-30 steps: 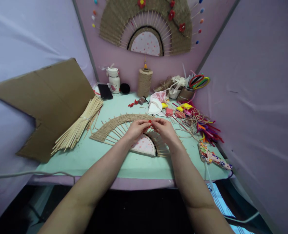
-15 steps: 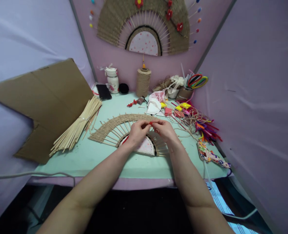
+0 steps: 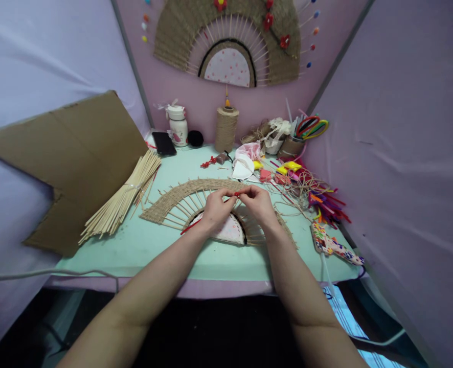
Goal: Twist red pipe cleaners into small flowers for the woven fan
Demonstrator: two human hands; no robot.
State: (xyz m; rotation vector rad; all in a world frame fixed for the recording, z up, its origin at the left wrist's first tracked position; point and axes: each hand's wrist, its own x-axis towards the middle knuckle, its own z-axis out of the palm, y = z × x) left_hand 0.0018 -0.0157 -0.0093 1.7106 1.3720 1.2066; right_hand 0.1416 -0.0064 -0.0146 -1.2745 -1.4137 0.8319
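A woven fan of twine and thin sticks (image 3: 165,205) lies on the pale green table, its half-round centre white with pink spots. Over its middle, my left hand (image 3: 218,208) and my right hand (image 3: 257,203) meet at the fingertips. Both are closed in a pinch on a small red piece (image 3: 237,194), whose shape is mostly hidden by the fingers. A thin red strip (image 3: 190,226) shows beside my left wrist, over the left edge of the spotted centre.
Left are a bundle of sticks (image 3: 122,197) and folded cardboard (image 3: 84,153). Behind stand a white bottle (image 3: 178,129), a twine spool (image 3: 226,129) and a cup of scissors (image 3: 291,147). Coloured pipe cleaners (image 3: 328,204) and a patterned glue gun (image 3: 334,245) lie right.
The red strip by my left wrist now reaches further down and left. My right hand has turned slightly, with its fingers more closed around the red piece.
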